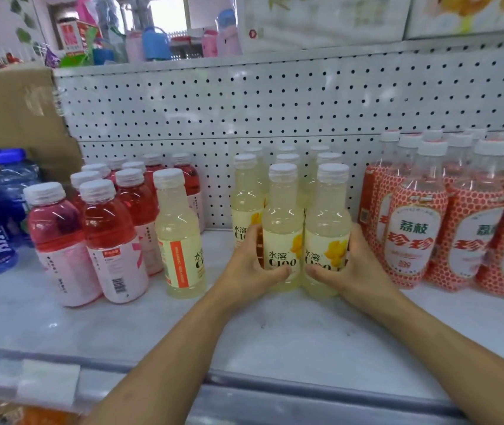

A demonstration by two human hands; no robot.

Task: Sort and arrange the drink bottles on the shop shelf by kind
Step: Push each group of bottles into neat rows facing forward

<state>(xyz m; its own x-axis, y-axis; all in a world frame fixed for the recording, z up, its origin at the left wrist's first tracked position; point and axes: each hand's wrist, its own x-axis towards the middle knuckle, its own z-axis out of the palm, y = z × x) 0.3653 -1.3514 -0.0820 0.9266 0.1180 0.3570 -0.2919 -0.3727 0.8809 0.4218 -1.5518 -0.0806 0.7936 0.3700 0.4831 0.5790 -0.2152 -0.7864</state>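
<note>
Both hands press the two front pale-yellow bottles together — the left hand [252,265] wraps the left front bottle [282,228], the right hand [358,265] the right front bottle [327,228]. One stray yellow bottle [178,234] stands left of this block, touching the red bottles [112,237] — likely next to join.

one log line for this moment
left hand + right hand | gripping front pale yellow plastic bottles | white shelf | stray yellow bottle left

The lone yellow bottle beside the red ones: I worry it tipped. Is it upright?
Upright. The lone yellow bottle stands on its base on the shelf, cap on top, touching a red bottle and apart from the yellow group.
</note>
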